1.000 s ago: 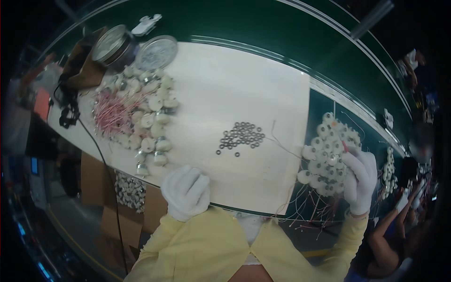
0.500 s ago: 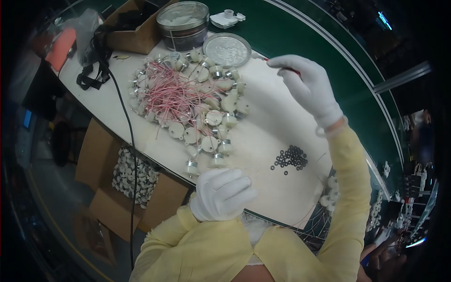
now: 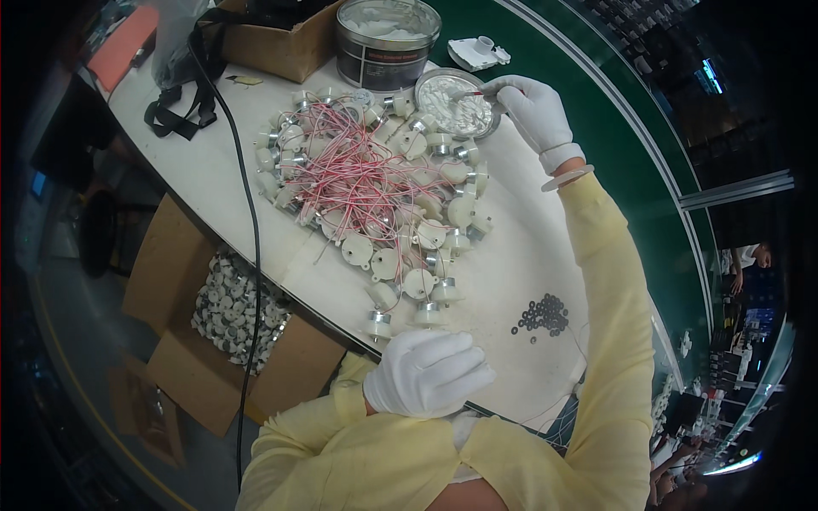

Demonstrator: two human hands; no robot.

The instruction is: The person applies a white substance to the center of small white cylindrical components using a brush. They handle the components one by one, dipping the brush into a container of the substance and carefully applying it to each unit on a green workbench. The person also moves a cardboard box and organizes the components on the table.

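My right hand (image 3: 535,115), in a white glove, is closed around a thin red-handled stick (image 3: 479,94). Its tip touches white paste in a shallow round metal lid (image 3: 498,126) at the far side of the table; whether it ends in a brush or a blade is too small to tell. My left hand (image 3: 428,375), also gloved, rests at the near table edge with fingers curled in; anything inside is hidden. Just beyond it are several small round motors (image 3: 379,325) with cream discs and metal bodies. Their pink and white wires (image 3: 358,175) lie tangled over the pile.
A metal tin (image 3: 383,68) of white paste stands behind the lid, beside a cardboard box (image 3: 285,51) and a white plastic part (image 3: 479,54). Small black rings (image 3: 544,313) lie at right. A black cable (image 3: 247,204) crosses the left, over an open carton (image 3: 183,375) of parts.
My right hand has brought the stick's tip from beside the lid into its white paste. The view has shifted, so the table items sit lower and further right. My left hand stays curled.
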